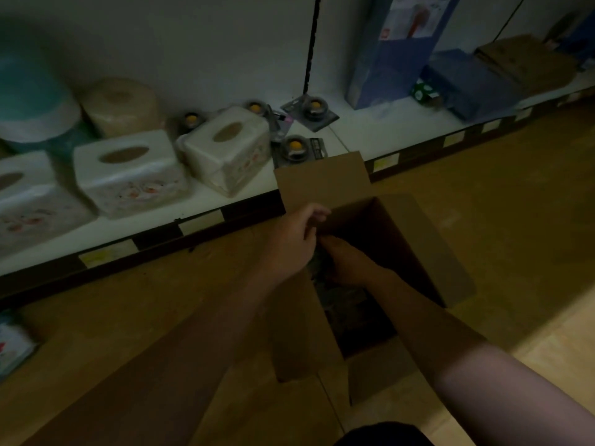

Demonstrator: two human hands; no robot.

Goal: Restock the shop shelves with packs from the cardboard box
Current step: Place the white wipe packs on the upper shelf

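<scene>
Right hand (346, 262) is sunk in cardboard box (322, 181), fingers hidden; left hand (296, 239) fingers curled on rim. Few packs (294, 148) shelved, most prob. boxed.

Dim, soft blur throughout (edges bowed), floor (547, 365) brighter lower right, box interior black

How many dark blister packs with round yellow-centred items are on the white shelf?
4 packs: one left of the rightmost white tissue box, one behind it, one by the black upright, one beside the cardboard box's flap. Others may be hidden.
</scene>
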